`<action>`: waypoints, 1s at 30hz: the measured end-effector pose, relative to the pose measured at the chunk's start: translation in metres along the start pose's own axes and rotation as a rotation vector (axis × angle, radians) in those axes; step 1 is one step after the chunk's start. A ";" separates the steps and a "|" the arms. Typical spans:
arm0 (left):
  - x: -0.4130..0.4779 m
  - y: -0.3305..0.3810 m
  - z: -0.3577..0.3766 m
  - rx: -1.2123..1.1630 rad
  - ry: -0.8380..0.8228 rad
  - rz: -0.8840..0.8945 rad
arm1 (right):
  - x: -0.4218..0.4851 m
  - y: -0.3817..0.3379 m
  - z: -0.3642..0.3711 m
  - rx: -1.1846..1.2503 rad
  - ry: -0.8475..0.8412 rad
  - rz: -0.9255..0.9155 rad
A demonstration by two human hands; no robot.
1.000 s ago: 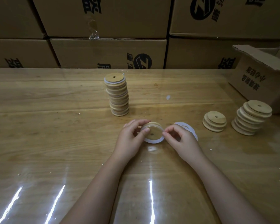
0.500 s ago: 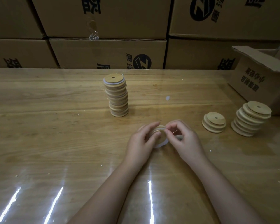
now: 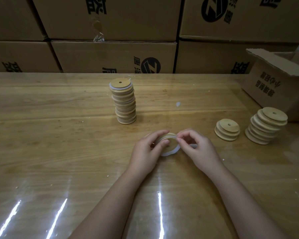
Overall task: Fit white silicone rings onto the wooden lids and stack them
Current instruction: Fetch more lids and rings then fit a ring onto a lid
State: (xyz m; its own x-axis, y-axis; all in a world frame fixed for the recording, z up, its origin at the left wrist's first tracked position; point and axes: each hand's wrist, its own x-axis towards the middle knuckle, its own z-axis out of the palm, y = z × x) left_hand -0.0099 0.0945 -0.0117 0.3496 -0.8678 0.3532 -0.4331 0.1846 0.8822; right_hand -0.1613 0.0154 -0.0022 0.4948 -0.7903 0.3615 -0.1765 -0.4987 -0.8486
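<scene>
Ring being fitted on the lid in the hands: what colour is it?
White: the ring shows best in the head view, along the wooden lid and its near edge.

Left grip [image 3: 146, 153] and right grip [image 3: 203, 152] bare; forearms [image 3: 110, 204] bare too.

Tilted wooden lid [image 3: 172, 144], white silicone ring [image 3: 169, 153] partly around its rim, ringed stack [image 3: 124, 102] behind
</scene>
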 end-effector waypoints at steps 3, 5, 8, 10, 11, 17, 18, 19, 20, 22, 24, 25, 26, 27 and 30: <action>0.000 0.000 -0.001 -0.008 0.007 -0.006 | 0.000 0.003 0.000 0.023 -0.010 0.062; 0.000 -0.001 -0.001 -0.020 0.010 -0.017 | 0.000 0.005 0.000 0.037 -0.022 0.097; 0.000 -0.001 -0.001 -0.042 0.010 -0.036 | 0.001 0.007 -0.001 0.055 -0.043 0.119; 0.000 -0.002 -0.001 -0.048 0.011 -0.045 | 0.001 0.009 -0.001 0.069 -0.064 0.138; 0.000 -0.002 -0.001 -0.047 0.013 -0.046 | 0.002 0.010 -0.002 0.077 -0.075 0.150; 0.001 -0.004 -0.002 -0.025 0.017 -0.059 | 0.003 0.014 -0.002 0.069 -0.114 0.173; 0.001 -0.004 -0.002 -0.001 0.018 -0.057 | 0.003 0.014 -0.001 0.062 -0.121 0.179; 0.001 -0.004 -0.002 0.026 0.024 -0.047 | 0.003 0.015 -0.001 0.057 -0.126 0.187; 0.001 -0.004 -0.002 0.048 0.030 -0.033 | 0.003 0.016 -0.001 0.052 -0.131 0.198; 0.000 -0.004 -0.004 0.063 0.038 -0.012 | 0.003 0.016 -0.002 0.047 -0.148 0.221; 0.000 -0.003 -0.007 0.072 0.041 -0.011 | 0.002 0.015 -0.001 0.040 -0.161 0.225; 0.000 -0.003 -0.008 0.080 0.051 -0.012 | 0.001 0.014 0.000 0.035 -0.156 0.217; 0.001 -0.003 -0.010 0.090 0.064 -0.007 | 0.001 0.013 0.002 0.031 -0.142 0.204; 0.001 -0.002 -0.011 0.110 0.074 0.012 | 0.000 0.012 0.004 0.029 -0.123 0.191; 0.000 -0.001 -0.012 0.191 0.059 0.117 | -0.002 0.007 0.010 0.019 -0.085 0.147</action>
State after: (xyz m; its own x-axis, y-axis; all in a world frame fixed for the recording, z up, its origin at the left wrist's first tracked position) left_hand 0.0003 0.0999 -0.0085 0.3334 -0.8158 0.4725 -0.6212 0.1869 0.7610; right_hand -0.1555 0.0168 -0.0128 0.5348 -0.8210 0.2000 -0.2365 -0.3726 -0.8973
